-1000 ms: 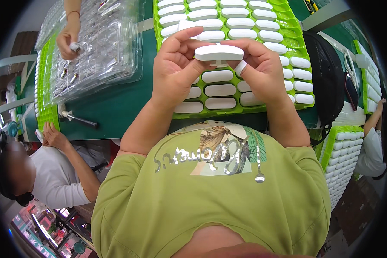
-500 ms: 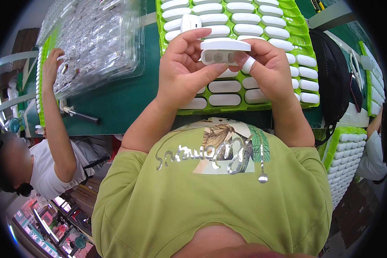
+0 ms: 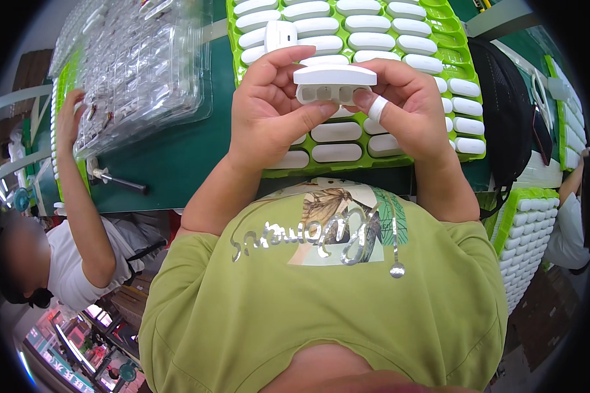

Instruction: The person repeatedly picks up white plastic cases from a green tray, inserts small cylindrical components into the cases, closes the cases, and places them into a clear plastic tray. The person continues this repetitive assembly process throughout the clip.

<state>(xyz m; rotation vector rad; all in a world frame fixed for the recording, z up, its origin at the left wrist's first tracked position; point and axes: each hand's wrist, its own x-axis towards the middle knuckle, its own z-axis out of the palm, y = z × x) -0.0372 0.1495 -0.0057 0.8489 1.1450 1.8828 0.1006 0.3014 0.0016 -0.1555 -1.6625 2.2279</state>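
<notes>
Presently, one white case (image 3: 334,75) is between the two hands, above the near part of the green tray (image 3: 453,59). Its lid (image 3: 334,74) is raised, and below it the hollows (image 3: 321,93) are facing the person; what lies inside them is too small for me to tell.

The left hand (image 3: 269,108) is closed lightly on the left end, with its thumb at the lower edge. The right hand (image 3: 403,108) grips the other end, its fingers bent and its thumb, which wears a white band (image 3: 377,109), against the rightmost hollow.

About progress, I judge that this case is in the middle of handling: it is open and not yet in a pocket. The other cases (image 3: 370,41) lie in rows in the tray and look closed, but I cannot tell which of them are finished. One more case (image 3: 280,38) sits across the rows, near the left hand, with its small dark slot visible, so probably it is also left to place. Several pockets at right show their green inside.
</notes>
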